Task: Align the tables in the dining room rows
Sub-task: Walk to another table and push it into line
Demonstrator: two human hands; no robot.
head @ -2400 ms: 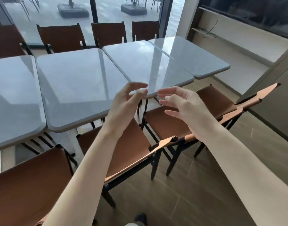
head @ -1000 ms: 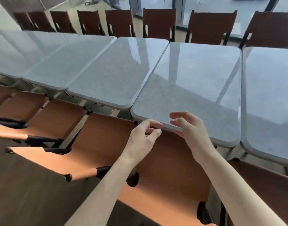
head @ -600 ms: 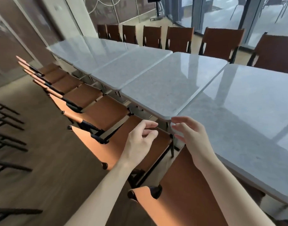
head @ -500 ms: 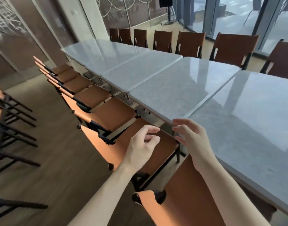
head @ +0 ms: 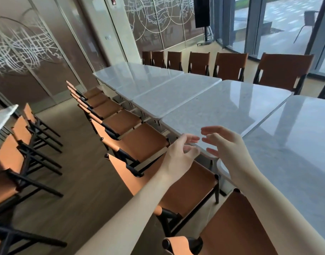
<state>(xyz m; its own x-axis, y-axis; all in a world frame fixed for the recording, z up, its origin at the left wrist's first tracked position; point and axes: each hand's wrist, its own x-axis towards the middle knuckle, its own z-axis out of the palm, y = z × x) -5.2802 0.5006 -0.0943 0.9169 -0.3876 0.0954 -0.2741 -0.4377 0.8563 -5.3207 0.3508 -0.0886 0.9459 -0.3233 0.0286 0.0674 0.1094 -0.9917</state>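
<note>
A row of several grey marble-topped tables runs from the near right to the far middle. The nearest table (head: 294, 155) fills the right side; the one beyond it (head: 224, 111) has its near corner just past my hands. My left hand (head: 178, 159) hovers in front of that corner, fingers loosely curled, holding nothing. My right hand (head: 229, 150) is raised beside it over the gap between the two tables, fingers relaxed and spread, also holding nothing. Neither hand touches a table.
Brown leather chairs with black frames (head: 143, 142) line the near side of the row, and more chairs (head: 229, 66) stand along the far side. A second row of chairs (head: 20, 144) and a table edge (head: 1, 116) are at the left. Wooden floor lies between the rows.
My view has swung left along the row, bringing the far end of the tables and the patterned wall into sight. Both hands stay raised and empty in front of me.
</note>
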